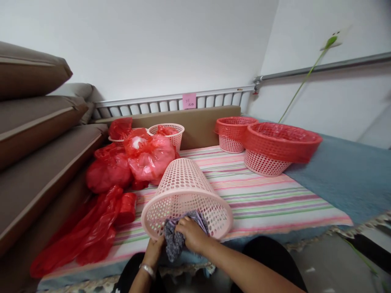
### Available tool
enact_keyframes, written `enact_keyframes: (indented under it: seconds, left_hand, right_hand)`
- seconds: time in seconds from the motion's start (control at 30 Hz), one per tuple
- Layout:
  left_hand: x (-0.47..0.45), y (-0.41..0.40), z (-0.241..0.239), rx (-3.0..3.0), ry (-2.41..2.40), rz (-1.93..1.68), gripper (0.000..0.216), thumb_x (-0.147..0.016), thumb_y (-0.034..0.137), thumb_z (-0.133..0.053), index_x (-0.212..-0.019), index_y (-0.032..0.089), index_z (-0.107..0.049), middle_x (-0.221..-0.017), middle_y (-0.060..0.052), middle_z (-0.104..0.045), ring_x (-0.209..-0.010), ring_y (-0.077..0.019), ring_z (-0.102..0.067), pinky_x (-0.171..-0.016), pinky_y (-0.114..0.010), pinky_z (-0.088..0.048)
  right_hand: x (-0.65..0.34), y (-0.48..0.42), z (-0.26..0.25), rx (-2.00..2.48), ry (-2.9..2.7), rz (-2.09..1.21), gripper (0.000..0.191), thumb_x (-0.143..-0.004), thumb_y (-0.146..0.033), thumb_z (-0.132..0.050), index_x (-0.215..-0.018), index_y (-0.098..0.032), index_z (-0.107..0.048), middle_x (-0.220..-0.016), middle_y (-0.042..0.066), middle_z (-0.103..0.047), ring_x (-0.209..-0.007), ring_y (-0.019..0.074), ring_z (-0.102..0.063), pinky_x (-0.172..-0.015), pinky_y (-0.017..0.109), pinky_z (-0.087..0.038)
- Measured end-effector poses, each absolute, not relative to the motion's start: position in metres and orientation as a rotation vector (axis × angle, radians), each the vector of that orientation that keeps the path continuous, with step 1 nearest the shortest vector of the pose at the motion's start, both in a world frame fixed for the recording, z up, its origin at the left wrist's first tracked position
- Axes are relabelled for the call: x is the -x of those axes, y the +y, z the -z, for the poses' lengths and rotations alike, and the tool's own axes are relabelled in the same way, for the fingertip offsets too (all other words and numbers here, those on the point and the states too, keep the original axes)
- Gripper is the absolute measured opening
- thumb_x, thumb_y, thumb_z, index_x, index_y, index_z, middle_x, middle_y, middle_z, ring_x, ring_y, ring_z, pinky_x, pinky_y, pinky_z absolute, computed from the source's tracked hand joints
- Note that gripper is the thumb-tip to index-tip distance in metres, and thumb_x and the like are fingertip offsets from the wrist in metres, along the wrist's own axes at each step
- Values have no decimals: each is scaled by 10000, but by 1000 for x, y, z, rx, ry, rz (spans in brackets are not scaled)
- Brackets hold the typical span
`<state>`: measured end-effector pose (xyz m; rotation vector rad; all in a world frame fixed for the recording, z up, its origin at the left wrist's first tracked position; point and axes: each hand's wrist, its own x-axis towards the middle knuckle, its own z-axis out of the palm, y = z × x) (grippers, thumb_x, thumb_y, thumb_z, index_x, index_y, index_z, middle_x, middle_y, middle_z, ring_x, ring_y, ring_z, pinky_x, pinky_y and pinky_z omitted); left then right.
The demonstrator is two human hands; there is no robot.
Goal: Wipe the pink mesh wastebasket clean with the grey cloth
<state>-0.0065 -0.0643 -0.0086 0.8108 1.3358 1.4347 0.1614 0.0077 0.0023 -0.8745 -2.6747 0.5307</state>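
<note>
A pale pink perforated plastic basket lies on its side on the striped cloth, its mouth facing me. My left hand is closed on the lower left of its rim; the fingertips are partly hidden. With bent fingers, my right hand grips a grey-and-purple cloth at the basket's mouth. Part of the cloth bunches inside the lower rim, and the rest hangs over it towards me. A roll of red plastic bags sits left of the basket, with loose red film trailing from beside it.
Knotted red bags stand behind the basket on the left, near another pink basket. Two baskets lined with red bags are on the right. Brown cushions are stacked at left. A radiator runs along the wall.
</note>
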Motion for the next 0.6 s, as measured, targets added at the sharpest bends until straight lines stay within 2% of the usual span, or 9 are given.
enact_keyframes:
  seconds: [0.1,0.17,0.27,0.37,0.43,0.53,0.6]
  left_hand:
    - [7,-65,12,-761,1322,-1392,540,-603,457,-729,-1033,140,-646,-1056,-117,-731,-1070,-328,-630,-943,-434,-481]
    - [6,-65,19,-693,1325,-1348,626,-626,473,-725,-1141,149,-577,-981,-120,-743,-916,-321,-696,-773,-436,-557]
    - [6,-63,30,-610,1335,-1291,773,-619,437,-758,-1256,117,-458,-820,-109,-750,-637,-288,-724,-546,-370,-561]
    - [8,-60,36,-578,1337,-1270,777,-607,381,-778,-1247,89,-449,-750,-94,-749,-527,-260,-704,-486,-338,-547]
    - [9,-59,37,-573,1334,-1268,737,-612,374,-773,-1226,98,-471,-765,-93,-757,-501,-252,-697,-465,-334,-544]
    - [8,-59,37,-573,1326,-1268,708,-619,393,-768,-1199,91,-495,-770,-107,-765,-496,-255,-701,-454,-328,-543]
    - [6,-59,36,-574,1319,-1270,708,-616,411,-769,-1184,86,-500,-754,-112,-767,-503,-261,-706,-451,-321,-541]
  right_hand:
    - [-153,14,0,1029,-2604,-519,421,-639,-37,-485,-985,-216,-644,-1009,43,-592,-991,206,-475,-804,293,-337]
    - [-146,22,2,1127,-2516,-500,433,-648,-33,-474,-1003,-210,-647,-1020,57,-601,-995,215,-484,-831,302,-343]
    - [-132,44,3,1220,-2384,-487,398,-670,-50,-486,-999,-195,-657,-1022,83,-616,-990,233,-502,-853,323,-359]
    - [-118,75,1,1238,-2302,-497,351,-711,-91,-502,-1006,-200,-661,-1061,85,-628,-1040,248,-500,-903,351,-363]
    - [-110,96,-1,1250,-2226,-495,335,-795,-148,-456,-1064,-215,-644,-1145,69,-614,-1131,247,-464,-974,376,-335]
    - [-101,122,-4,1238,-1972,-578,367,-921,-284,-318,-1139,-220,-606,-1252,57,-571,-1222,228,-408,-1058,403,-276]
    - [-98,134,-5,1195,-1814,-669,386,-928,-382,-330,-1145,-212,-600,-1279,64,-557,-1218,221,-423,-1067,398,-282]
